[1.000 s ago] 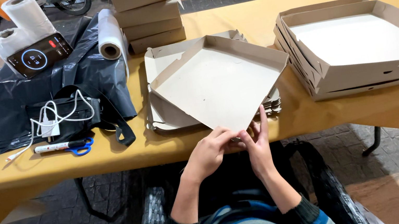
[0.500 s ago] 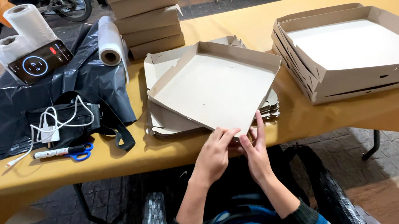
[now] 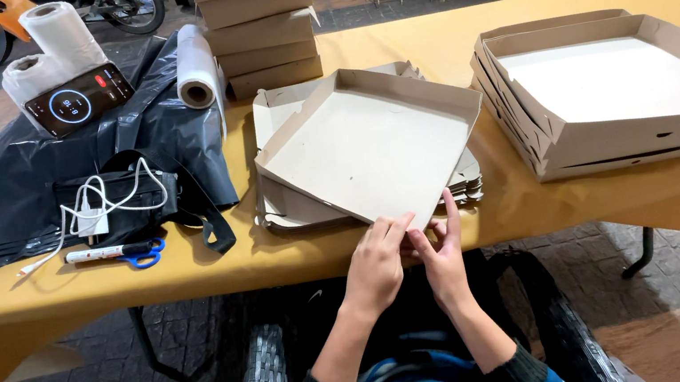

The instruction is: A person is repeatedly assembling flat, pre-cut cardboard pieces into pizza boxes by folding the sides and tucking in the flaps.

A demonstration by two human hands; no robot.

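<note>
Both hands, L (image 3: 375, 265) & R (image 3: 441, 255), grip pinching cardboard tray (image 3: 369, 146) near corner

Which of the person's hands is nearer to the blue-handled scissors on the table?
Left. The left hand is nearer the scissors; the right hand lies beyond it, farther away.

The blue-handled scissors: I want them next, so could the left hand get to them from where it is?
Probably yes. The scissors lie near the table's front edge, left of the left hand, with bare tabletop between them. It would first have to let go of the half-folded cardboard box.
</note>
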